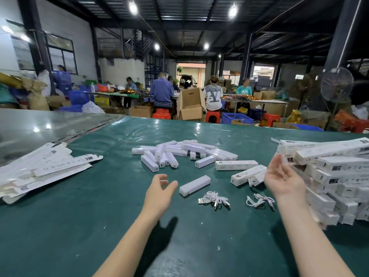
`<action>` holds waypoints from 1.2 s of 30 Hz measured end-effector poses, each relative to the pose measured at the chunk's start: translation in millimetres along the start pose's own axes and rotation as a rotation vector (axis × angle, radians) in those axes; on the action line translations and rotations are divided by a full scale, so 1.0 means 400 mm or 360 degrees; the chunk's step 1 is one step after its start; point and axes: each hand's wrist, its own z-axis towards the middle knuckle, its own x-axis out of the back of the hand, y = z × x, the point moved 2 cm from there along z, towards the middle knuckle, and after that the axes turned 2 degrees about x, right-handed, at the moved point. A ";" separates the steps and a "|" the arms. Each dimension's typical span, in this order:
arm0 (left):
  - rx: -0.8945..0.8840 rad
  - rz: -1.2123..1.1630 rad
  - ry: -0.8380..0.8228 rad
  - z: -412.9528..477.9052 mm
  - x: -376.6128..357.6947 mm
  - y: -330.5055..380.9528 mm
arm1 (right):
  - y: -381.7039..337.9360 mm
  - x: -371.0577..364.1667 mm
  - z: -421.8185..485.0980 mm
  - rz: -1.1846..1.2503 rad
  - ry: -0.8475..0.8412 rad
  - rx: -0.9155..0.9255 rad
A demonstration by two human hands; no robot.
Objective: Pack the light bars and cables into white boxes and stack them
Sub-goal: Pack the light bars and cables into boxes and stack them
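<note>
Left hand [159,188] empty, fingers loose, just left of a single light bar [194,184]. Right hand [281,176] empty, palm up and spread wide, beside the stack of packed boxes [339,176]. Two cables [214,199] lie between the arms. Light bar pile [179,152] mid-table [79,226]; flat boxes [44,168] far left.

Both arms bare, reaching forward from bottom edge. Left forearm [135,232] slants up and to right. Left hand [159,193] back side up, its fingers loosely bent, thumb [171,184] sticking out to right, empty. Right forearm [299,226] slants up and to left. Right hand [281,176] palm turned up, fingers [276,162] spread and soft, a bit blurry, empty. Hands well apart, not touching.
</note>
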 end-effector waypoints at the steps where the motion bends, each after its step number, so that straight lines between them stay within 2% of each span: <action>1: -0.0027 0.0105 0.0110 0.023 0.022 -0.004 | 0.014 0.022 0.002 -0.0190 -0.0005 0.0029; 3: -0.0044 0.0286 0.0351 0.074 0.074 -0.013 | 0.051 0.073 -0.008 -0.0732 -0.0067 0.0144; 4: -0.0033 0.0352 0.0475 0.098 0.106 -0.019 | 0.072 0.099 -0.022 -0.1170 -0.0170 0.0292; 5: -0.0015 0.0435 0.0586 0.122 0.137 -0.027 | 0.092 0.121 -0.036 -0.1737 -0.0347 0.0542; 7: 0.0035 0.0795 0.0714 0.163 0.202 -0.059 | 0.149 0.167 -0.059 -0.2927 -0.0900 0.0990; 9: 0.0086 0.1285 0.0720 0.195 0.265 -0.104 | 0.201 0.207 -0.066 -0.3657 -0.1362 0.0955; 10: 0.0099 0.1480 0.0723 0.207 0.296 -0.124 | 0.211 0.216 -0.063 -0.3841 -0.1464 0.0885; 12: 0.0054 0.1780 0.0751 0.232 0.359 -0.146 | 0.210 0.221 -0.057 -0.3898 -0.1479 0.0852; 14: 0.0016 0.1946 0.0765 0.250 0.420 -0.152 | 0.199 0.219 -0.056 -0.3706 -0.1353 0.0914; 16: 0.0120 0.1980 0.0812 0.262 0.476 -0.160 | 0.192 0.217 -0.056 -0.3607 -0.1265 0.0943; 21: 0.0436 0.1702 0.0831 0.250 0.566 -0.198 | 0.196 0.220 -0.068 -0.3510 -0.1382 0.0981; 26: 0.0471 0.2141 0.0750 0.235 0.534 -0.166 | 0.199 0.224 -0.070 -0.3467 -0.1318 0.0948; 28: 0.0368 0.2217 0.0721 0.229 0.494 -0.153 | 0.204 0.223 -0.068 -0.3528 -0.1337 0.0936; 31: 0.0088 0.2043 0.0725 0.213 0.423 -0.133 | 0.203 0.223 -0.070 -0.3557 -0.1330 0.0950; 34: -0.0261 0.1565 0.0761 0.170 0.311 -0.102 | 0.207 0.221 -0.069 -0.3464 -0.1323 0.0885; 36: -0.0634 0.1173 0.0734 0.114 0.206 -0.057 | 0.218 0.214 -0.068 -0.3100 -0.1135 0.0607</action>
